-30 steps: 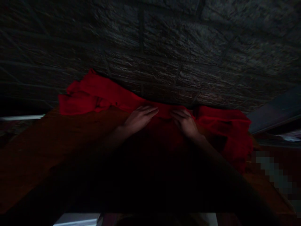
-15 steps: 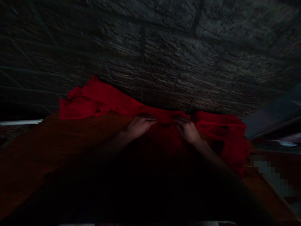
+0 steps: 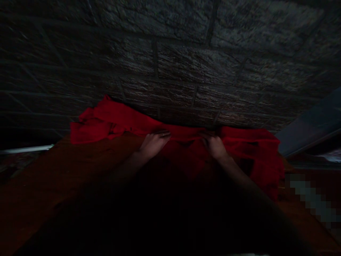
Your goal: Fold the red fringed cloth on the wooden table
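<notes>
A red cloth (image 3: 114, 122) lies crumpled along the far edge of a brown table (image 3: 61, 170), against a dark stone-pattern wall. My left hand (image 3: 154, 144) rests on the cloth's middle with its fingers curled into the fabric; a ring shows on one finger. My right hand (image 3: 216, 146) sits a short way to the right, its fingers also curled and pinching the same red cloth. The cloth between my hands is bunched into a ridge. The scene is very dark and my forearms fade into shadow.
The stone-pattern wall (image 3: 173, 64) rises directly behind the table. A grey slanted panel (image 3: 311, 124) stands at the right. The cloth's right end (image 3: 263, 160) hangs over the table's right side. A pale strip (image 3: 26, 149) shows at the left beyond the table.
Both hands' fingers went from lying flat on the cloth to curling in and gripping it. The hands drew slightly apart and the view tilted down a little.
</notes>
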A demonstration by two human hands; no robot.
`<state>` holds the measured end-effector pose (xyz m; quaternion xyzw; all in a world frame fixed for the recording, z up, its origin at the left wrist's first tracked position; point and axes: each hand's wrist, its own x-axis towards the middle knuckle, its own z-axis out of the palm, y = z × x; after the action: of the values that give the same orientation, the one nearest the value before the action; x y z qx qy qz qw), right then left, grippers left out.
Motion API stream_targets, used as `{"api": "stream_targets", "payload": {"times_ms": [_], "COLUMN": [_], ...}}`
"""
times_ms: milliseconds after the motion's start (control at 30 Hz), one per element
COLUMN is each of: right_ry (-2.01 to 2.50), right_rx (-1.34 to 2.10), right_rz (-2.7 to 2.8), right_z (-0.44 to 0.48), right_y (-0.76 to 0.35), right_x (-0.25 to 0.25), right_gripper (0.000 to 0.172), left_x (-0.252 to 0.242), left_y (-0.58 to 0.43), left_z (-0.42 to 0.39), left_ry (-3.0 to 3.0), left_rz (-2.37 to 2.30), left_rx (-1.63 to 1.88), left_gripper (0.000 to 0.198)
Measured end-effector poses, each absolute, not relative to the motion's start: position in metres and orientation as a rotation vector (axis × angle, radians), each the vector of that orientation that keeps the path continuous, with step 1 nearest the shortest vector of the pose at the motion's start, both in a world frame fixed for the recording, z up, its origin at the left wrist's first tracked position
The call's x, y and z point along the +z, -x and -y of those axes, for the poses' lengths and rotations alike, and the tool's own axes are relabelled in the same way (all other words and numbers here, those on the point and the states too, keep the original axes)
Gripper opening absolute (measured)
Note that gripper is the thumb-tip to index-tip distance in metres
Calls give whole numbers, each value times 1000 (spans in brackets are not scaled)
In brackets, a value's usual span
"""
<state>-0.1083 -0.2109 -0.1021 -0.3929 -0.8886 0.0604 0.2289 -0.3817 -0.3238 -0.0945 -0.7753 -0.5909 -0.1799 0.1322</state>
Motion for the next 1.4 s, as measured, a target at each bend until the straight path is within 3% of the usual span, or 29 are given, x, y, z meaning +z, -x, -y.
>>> {"api": "stream_targets", "payload": {"times_ms": [300,467,733,1000,1400], "right_ry": [1318,1322,1263,1273,1292], "right_rx": [196,178,183,201,142], "right_rz": [2398,2347,2381,2307,2275], "right_z": [215,213,213,212,209], "right_y": [108,109,109,110,112], "right_x": [-99,-101,-100,-102,-105], "right_gripper": [39,39,37,37,36], "left_x": [-91,-90,-90,-98,-99], "left_y": [377,374,372,374,378], "left_z": [328,327,321,317,315], "left_ry": [2114,2186,2028,1783,1737], "left_rz": [1962,1859,2025,2060,2065], "left_rx": [-385,-422,-541,-892,-1092], "left_gripper": [35,51,34,35,34]}}
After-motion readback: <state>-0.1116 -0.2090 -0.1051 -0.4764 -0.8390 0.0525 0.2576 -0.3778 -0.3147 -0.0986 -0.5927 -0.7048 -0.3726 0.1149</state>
